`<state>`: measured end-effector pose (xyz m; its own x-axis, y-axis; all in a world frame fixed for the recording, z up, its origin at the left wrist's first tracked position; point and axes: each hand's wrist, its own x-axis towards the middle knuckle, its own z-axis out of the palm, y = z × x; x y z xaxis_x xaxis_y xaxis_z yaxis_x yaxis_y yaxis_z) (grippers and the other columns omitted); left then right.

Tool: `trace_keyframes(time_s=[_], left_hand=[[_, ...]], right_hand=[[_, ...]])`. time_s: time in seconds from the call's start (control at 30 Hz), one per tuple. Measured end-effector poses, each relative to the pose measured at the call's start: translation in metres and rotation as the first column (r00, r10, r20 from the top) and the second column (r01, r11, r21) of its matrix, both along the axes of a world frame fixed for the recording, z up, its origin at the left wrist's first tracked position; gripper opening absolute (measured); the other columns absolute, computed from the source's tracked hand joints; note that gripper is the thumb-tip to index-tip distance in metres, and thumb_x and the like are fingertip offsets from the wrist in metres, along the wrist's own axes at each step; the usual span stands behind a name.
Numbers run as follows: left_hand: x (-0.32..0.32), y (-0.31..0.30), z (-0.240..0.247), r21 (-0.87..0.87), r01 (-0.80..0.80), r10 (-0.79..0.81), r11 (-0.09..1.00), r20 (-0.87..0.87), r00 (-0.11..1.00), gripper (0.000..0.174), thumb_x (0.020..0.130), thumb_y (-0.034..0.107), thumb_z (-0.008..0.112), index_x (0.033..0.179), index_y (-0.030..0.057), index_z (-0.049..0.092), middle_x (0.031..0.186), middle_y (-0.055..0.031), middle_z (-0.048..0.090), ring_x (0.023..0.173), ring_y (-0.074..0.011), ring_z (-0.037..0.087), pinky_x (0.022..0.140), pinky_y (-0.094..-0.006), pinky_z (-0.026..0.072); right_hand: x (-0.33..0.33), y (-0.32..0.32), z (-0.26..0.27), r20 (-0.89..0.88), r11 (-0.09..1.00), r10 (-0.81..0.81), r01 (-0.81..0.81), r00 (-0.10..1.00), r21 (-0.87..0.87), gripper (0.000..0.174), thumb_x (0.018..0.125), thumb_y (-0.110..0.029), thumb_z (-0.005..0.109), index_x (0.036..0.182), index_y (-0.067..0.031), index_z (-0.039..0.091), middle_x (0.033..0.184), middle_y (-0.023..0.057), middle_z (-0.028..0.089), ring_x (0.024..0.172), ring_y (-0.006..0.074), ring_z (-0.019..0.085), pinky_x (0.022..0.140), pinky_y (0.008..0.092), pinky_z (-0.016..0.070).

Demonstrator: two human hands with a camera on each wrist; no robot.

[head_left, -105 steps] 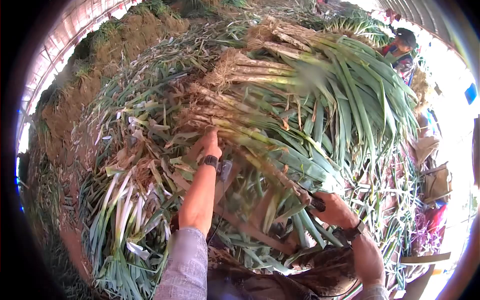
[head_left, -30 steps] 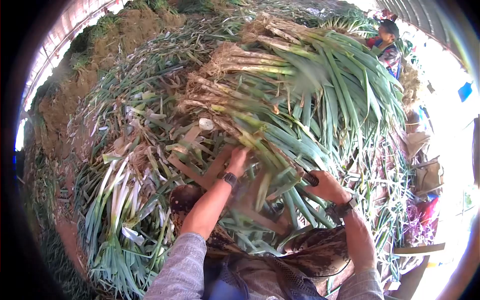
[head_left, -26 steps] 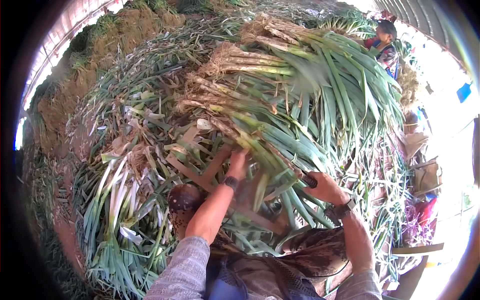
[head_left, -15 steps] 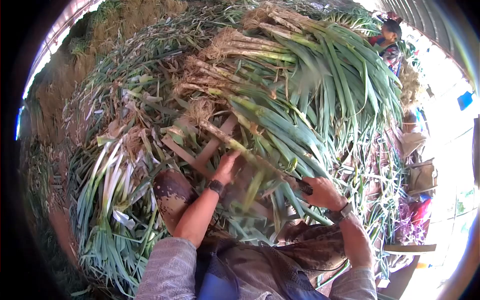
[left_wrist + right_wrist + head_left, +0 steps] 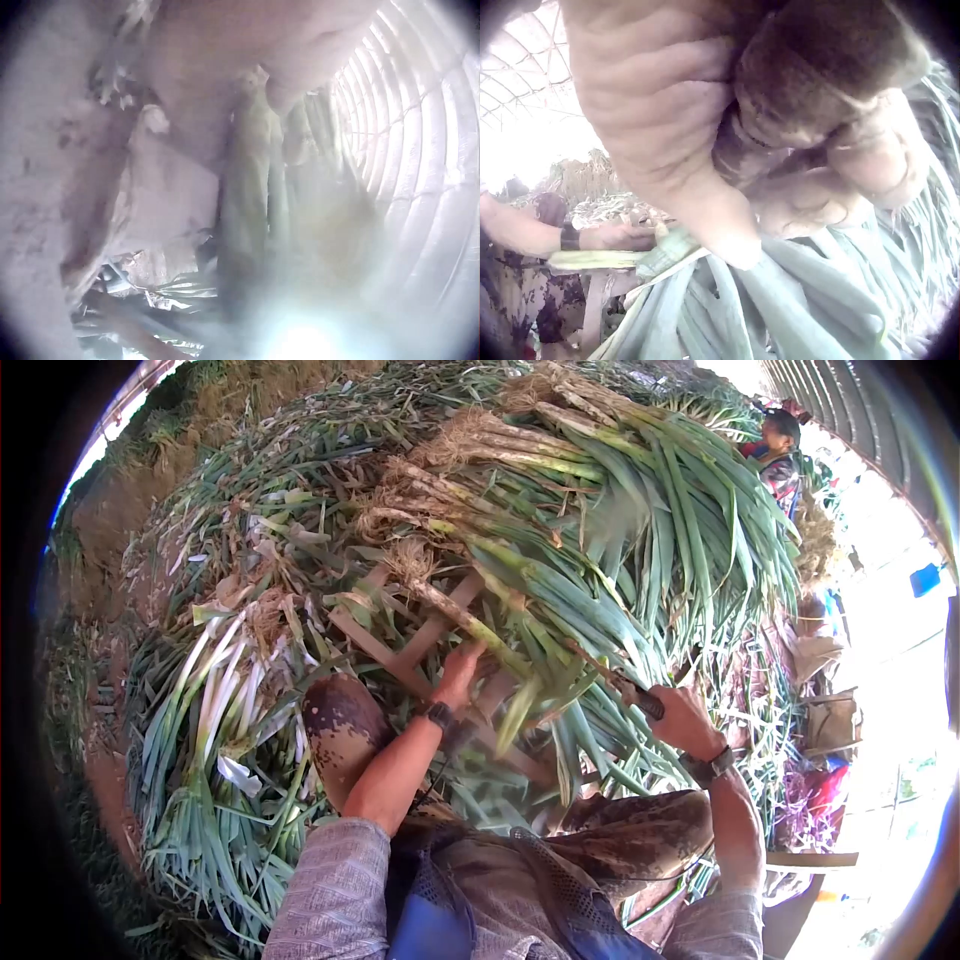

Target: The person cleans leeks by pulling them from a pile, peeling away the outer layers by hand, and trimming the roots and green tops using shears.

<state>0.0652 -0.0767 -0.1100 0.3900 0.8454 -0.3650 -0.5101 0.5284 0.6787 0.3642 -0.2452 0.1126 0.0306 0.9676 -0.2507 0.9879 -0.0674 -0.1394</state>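
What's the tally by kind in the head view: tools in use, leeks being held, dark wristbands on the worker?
Dark-handled tool, in the right grip: 1
Leek, held by the left grip: 1
Dark wristbands, one on each arm: 2
Total: 4

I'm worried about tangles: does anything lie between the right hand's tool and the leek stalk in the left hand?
Yes: in the head view, green leaves lie between the tool and the leek stalk; whether they belong to that stalk is unclear.
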Motion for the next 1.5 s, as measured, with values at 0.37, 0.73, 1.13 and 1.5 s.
trace_keyframes(time_s=[0.37, 0.73, 1.13, 1.5], left_hand=[[-0.063, 0.051, 0.039, 0.157, -0.177, 0.174, 0.972, 0.032, 0.984, 0.049, 0.097, 0.052, 0.053, 0.117, 0.0074, 0.056, 0.106, -0.0049, 0.060, 0.095, -0.0184, 0.058, 0.084, -0.0365, 0.0490], [-0.065, 0.042, 0.025, -0.064, -0.095, 0.103, 0.993, 0.123, 0.987, 0.068, 0.101, 0.058, 0.033, 0.149, 0.0094, 0.031, 0.144, -0.0097, 0.042, 0.127, -0.0295, 0.043, 0.102, -0.0576, 0.0372], [-0.066, 0.038, 0.022, -0.101, -0.074, 0.091, 0.992, 0.176, 0.980, 0.076, 0.097, 0.067, 0.033, 0.148, 0.0099, 0.033, 0.142, -0.0081, 0.046, 0.123, -0.0271, 0.049, 0.097, -0.0485, 0.0437], [-0.039, 0.011, 0.007, 0.119, -0.041, 0.056, 0.992, -0.118, 0.991, 0.042, 0.089, 0.025, 0.070, 0.124, 0.0052, 0.057, 0.112, -0.0045, 0.063, 0.099, -0.0188, 0.061, 0.084, -0.0363, 0.0505]], right_hand=[[-0.045, -0.017, 0.016, -0.215, 0.997, 0.041, -0.053, 0.976, -0.051, 0.026, 0.081, -0.020, 0.065, 0.103, -0.0065, 0.068, 0.076, 0.0132, 0.069, 0.069, 0.0300, 0.068, 0.066, 0.0412, 0.0542], [-0.079, 0.010, -0.065, -0.080, 0.935, 0.299, -0.275, 0.951, 0.226, 0.029, 0.074, -0.016, 0.069, 0.102, -0.0095, 0.063, 0.084, 0.0138, 0.066, 0.074, 0.0380, 0.064, 0.063, 0.0472, 0.0491], [-0.097, 0.040, -0.060, -0.065, 0.962, 0.251, -0.242, 0.966, 0.123, 0.025, 0.074, -0.017, 0.066, 0.099, -0.0102, 0.065, 0.079, 0.0159, 0.066, 0.076, 0.0376, 0.064, 0.067, 0.0486, 0.0489], [-0.098, 0.036, -0.057, -0.124, 0.985, 0.132, -0.116, 0.984, 0.127, 0.032, 0.077, -0.022, 0.067, 0.107, -0.0117, 0.066, 0.084, 0.0167, 0.069, 0.080, 0.0384, 0.065, 0.071, 0.0488, 0.0505]])
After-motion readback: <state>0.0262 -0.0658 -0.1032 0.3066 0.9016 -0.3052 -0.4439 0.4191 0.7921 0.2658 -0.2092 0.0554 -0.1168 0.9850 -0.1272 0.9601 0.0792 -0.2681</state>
